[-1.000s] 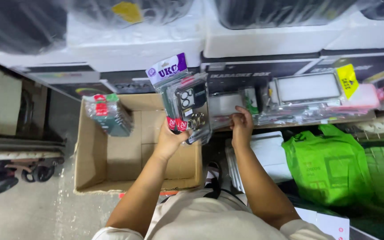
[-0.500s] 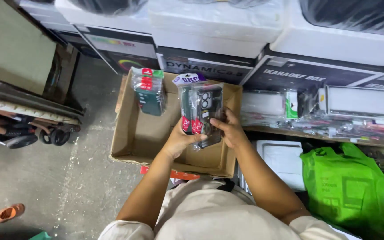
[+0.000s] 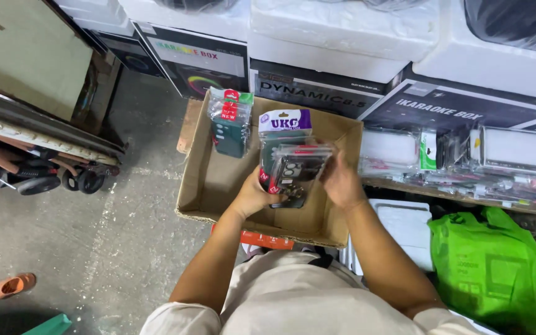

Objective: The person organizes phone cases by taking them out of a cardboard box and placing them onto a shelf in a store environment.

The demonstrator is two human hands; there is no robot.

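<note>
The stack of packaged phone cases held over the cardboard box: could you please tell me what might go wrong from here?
The stack of clear packets is gripped only at its lower edge by the left hand, with the right hand at its side; the glossy packets could fan out and slip. The green packet leans upright on the cardboard box wall and may topple if knocked.

A single head-worn camera looks steeply down from above the person's shoulders, close enough that both forearms fill the lower middle. It faces forward toward the open cardboard box (image 3: 218,180), which sits at the centre. Beyond the box, stacked cartons line the top edge; left of the box lies bare concrete floor (image 3: 94,248); right of it, a green bag (image 3: 491,267).
</note>
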